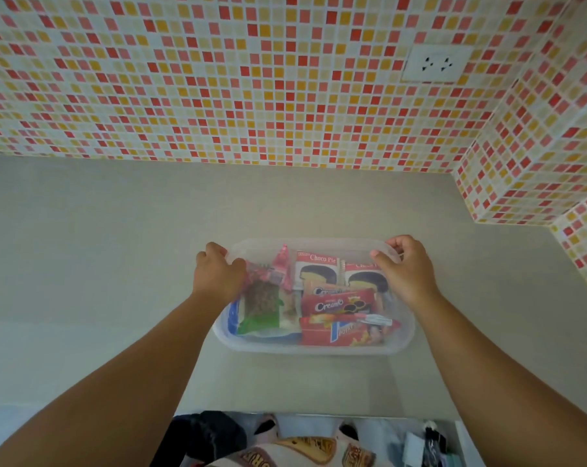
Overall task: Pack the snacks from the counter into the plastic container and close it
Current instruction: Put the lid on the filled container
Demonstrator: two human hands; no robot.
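A clear plastic container [314, 347] sits on the grey counter, filled with snack packs: Choco Pie packets [315, 266], a red Creamo pack [335, 303], a red potato snack box [342, 333] and a green-edged bag [260, 303]. A translucent lid [319, 246] lies over the container's far part. My left hand [217, 276] grips the lid's far left corner, fingers curled over its edge. My right hand [408, 269] grips the far right corner the same way.
The grey counter [116, 264] stretches left and in front of the container. A mosaic-tiled wall [251, 79] stands behind, with a white socket [435, 64] at upper right. A tiled corner [521, 183] juts out on the right.
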